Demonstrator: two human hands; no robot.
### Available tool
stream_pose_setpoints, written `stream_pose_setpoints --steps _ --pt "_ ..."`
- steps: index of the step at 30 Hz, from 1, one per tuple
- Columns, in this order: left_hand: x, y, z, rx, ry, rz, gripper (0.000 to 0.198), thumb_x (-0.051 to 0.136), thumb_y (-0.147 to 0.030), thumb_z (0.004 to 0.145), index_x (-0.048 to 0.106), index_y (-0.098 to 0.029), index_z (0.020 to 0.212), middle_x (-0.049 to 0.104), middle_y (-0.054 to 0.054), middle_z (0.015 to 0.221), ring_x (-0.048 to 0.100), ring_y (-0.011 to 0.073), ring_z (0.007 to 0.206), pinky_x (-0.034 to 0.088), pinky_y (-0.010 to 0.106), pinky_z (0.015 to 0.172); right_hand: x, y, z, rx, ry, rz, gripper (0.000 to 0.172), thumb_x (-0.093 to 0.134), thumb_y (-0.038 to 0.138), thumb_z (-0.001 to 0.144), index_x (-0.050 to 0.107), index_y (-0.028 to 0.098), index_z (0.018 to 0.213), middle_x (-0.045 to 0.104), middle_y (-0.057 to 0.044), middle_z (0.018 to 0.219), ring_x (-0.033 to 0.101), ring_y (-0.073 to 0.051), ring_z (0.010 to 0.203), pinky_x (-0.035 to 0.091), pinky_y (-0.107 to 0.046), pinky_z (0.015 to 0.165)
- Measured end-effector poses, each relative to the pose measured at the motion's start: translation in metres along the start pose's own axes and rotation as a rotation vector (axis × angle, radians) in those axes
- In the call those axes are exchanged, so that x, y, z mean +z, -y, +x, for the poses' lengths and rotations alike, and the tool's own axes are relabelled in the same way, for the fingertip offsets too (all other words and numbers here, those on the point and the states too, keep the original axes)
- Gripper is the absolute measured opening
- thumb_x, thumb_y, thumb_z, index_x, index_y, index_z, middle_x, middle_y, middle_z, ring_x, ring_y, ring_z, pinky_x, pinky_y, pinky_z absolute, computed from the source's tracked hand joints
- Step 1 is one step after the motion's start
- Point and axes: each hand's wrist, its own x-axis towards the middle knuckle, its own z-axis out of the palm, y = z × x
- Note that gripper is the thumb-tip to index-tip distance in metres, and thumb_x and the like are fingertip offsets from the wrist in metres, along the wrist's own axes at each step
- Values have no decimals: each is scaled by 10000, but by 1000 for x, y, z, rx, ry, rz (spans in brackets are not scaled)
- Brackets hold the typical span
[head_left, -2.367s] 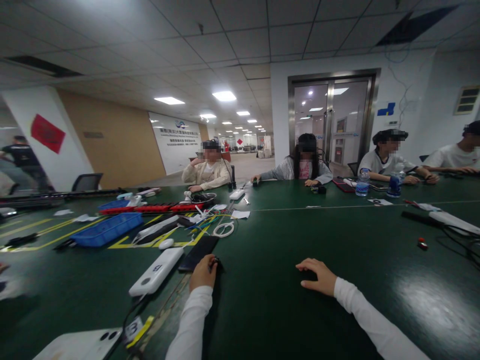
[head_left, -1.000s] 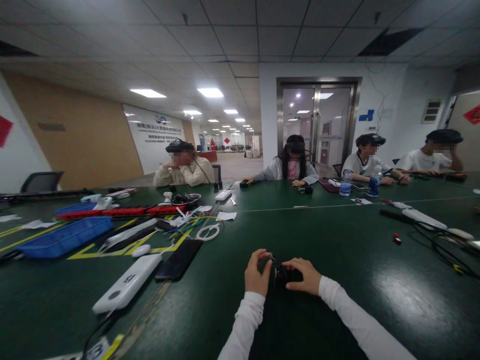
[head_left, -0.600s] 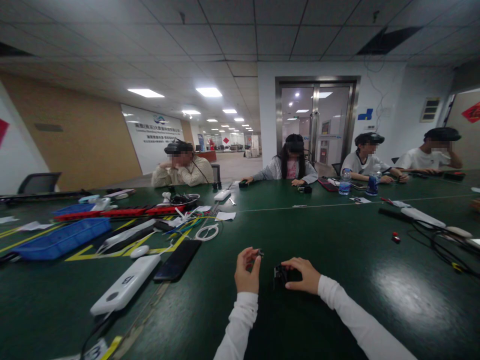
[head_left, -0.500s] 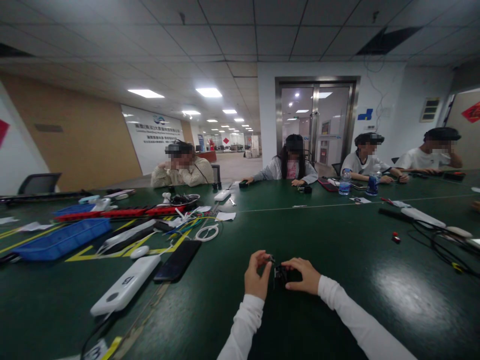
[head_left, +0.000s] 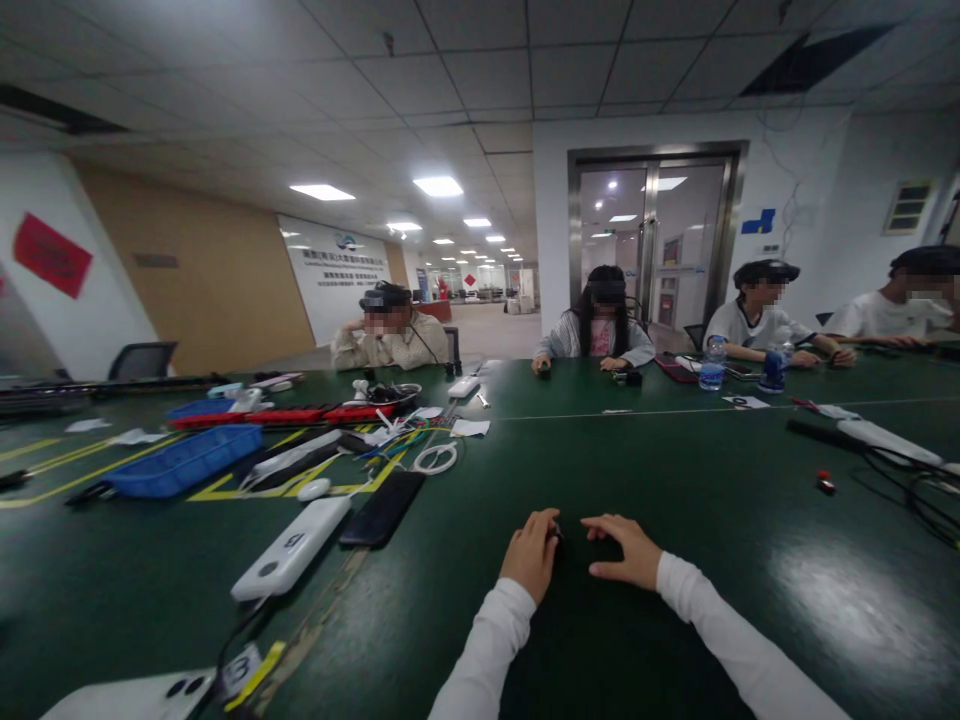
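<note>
My left hand [head_left: 529, 556], its back turned up, is closed low over the green table [head_left: 675, 460]. A small dark object [head_left: 557, 530] peeks out at its fingertips; most of it is hidden, so I cannot tell its kind. Just to the right, my right hand [head_left: 628, 552] is held with thumb and fingers apart and nothing between them. A short gap separates the two hands.
To the left lie a dark phone [head_left: 384, 508], a white power bank [head_left: 292, 548], a blue tray [head_left: 187, 462] and tangled cables. A small red-and-black piece [head_left: 825, 483] sits right, near black cords. Several people sit across the table.
My right hand has let go of the small black object and opened. My left hand has turned palm down with fingers closed. The view has swung a little left.
</note>
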Motion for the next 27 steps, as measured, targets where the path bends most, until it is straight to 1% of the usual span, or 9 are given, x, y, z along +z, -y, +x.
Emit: stream_pose_setpoints --steps 3,5,7,11,14,17,22,24,27 --pt "-13 23 -3 -42 -72 -9 369 369 -151 754 422 -200 1116 524 57 988 518 140 891 402 309 804 -3 2 -3 6 20 33 578 599 438 679 384 264 1187 532 -23 1008 477 -213 942 326 -375 858" --pt "-26 44 -6 -86 -142 -6 356 382 -156 746 432 -200 1096 532 47 964 532 133 865 413 300 797 -6 5 -7 6 21 55 560 580 440 702 371 273 1193 523 -19 1027 466 -211 969 318 -379 879" --pt "-42 70 -12 -156 -219 25 341 389 -163 738 435 -194 1075 534 40 951 541 131 859 419 300 802 -9 8 -10 1 24 74 547 569 440 715 365 279 1196 516 -15 1036 462 -207 980 316 -378 890" --pt "-79 125 -28 -342 -321 155 358 373 -172 736 406 -189 1093 507 55 994 530 157 906 411 336 839 -10 8 -10 1 32 93 534 557 431 729 356 284 1202 507 -9 1049 455 -205 994 304 -382 911" --pt "-100 151 -40 -423 -408 258 365 380 -182 722 417 -176 1085 508 67 991 527 177 916 402 349 852 -7 6 -8 23 44 77 545 571 425 717 363 280 1199 509 -11 1042 456 -209 990 308 -385 908" --pt "-111 156 -49 -462 -455 317 364 401 -199 712 430 -182 1075 536 59 962 541 179 887 413 336 823 -6 5 -8 24 45 68 543 573 427 714 368 279 1194 509 -12 1040 458 -210 986 317 -383 898" --pt "-117 145 -52 -541 -548 388 349 423 -209 711 447 -195 1058 573 53 968 546 180 893 422 319 779 -5 4 -10 -6 24 85 520 562 429 722 374 282 1185 509 -10 1046 459 -202 988 320 -372 895" --pt "-118 144 -52 -567 -565 387 353 435 -196 699 453 -196 1051 583 49 966 551 175 887 422 310 774 -3 0 -8 -1 34 77 535 575 427 708 379 277 1183 515 -11 1033 464 -205 978 321 -380 890" --pt "-118 143 -52 -577 -557 346 367 451 -174 678 455 -206 1044 597 36 950 569 163 847 432 292 748 1 -4 -3 7 50 68 555 593 425 688 389 267 1179 521 -16 1020 469 -213 967 325 -390 880"
